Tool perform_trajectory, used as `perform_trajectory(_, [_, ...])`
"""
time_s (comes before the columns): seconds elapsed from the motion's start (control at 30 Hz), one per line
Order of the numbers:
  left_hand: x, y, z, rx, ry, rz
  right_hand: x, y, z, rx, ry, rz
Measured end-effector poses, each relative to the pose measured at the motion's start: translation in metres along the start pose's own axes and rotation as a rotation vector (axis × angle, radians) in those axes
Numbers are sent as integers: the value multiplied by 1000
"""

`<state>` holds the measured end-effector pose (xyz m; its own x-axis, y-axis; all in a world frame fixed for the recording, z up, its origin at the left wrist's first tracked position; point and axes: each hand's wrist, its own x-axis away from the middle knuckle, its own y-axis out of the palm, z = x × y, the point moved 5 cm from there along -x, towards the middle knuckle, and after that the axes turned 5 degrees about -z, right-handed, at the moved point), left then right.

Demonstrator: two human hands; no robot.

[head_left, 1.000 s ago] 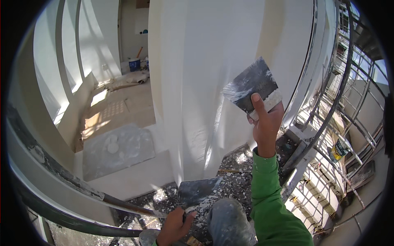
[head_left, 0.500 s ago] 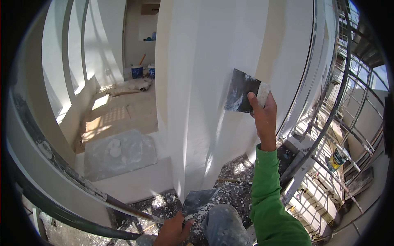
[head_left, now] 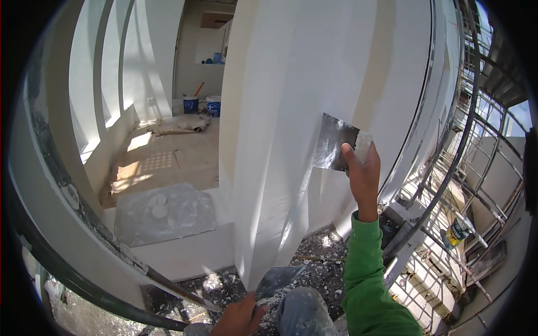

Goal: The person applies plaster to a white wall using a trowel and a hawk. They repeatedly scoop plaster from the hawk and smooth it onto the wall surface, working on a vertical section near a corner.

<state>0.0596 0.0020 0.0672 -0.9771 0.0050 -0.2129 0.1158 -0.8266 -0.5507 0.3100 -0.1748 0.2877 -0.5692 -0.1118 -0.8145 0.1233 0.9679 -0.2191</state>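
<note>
My right hand [head_left: 363,173], in a green sleeve, grips the pale, putty-crusted handle of a wide filling knife [head_left: 335,141]. Its broad dark metal blade lies against the white wall [head_left: 286,112], left edge toward the wall corner, thumb on the blade's back. Low down, near my knee, my left hand [head_left: 241,316] is closed round a second filling knife [head_left: 278,280], its blade pointing up and right by the wall's foot. That knife's handle is hidden by my fingers. Beige bands run down the white wall beside the right-hand knife.
A grey board [head_left: 179,221] with a lump of white putty rests on the low ledge to the left. Blue-and-white buckets [head_left: 191,105] stand in the room behind. Curved metal scaffold pipes [head_left: 84,299] cross at lower left; more scaffolding [head_left: 476,129] and a hanging bucket [head_left: 457,234] are right.
My right hand has slid the filling knife down the wall a little. The left-hand knife has shifted slightly to the right and down. The whole view has tilted slightly.
</note>
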Motion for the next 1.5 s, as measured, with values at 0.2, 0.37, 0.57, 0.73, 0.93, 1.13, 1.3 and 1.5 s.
perform_trajectory(0.2, [-1, 2, -5, -34, 3, -14, -3, -22, -18, -21, -134, 214])
perform_trajectory(0.37, [2, 0, -7, 8, 43, 40, -1, -29, -39, -77, -199, 350])
perform_trajectory(0.57, [1, 1, -11, -34, 40, 16, -11, -28, -57, -42, -211, 253])
perform_trajectory(0.73, [4, 0, -10, 20, 39, 35, -42, -34, -81, 8, -219, 142])
perform_trajectory(0.93, [6, -6, -4, 6, 54, 23, -89, -41, -87, -239, -199, 88])
perform_trajectory(1.13, [7, -3, -7, -43, 80, 52, -94, -34, -50, -211, -143, 67])
perform_trajectory(1.3, [5, 1, -12, -45, 127, 67, -94, -23, -45, -178, -108, 81])
perform_trajectory(1.5, [5, 0, -9, -36, 93, 55, -99, -17, -54, -136, -97, 133])
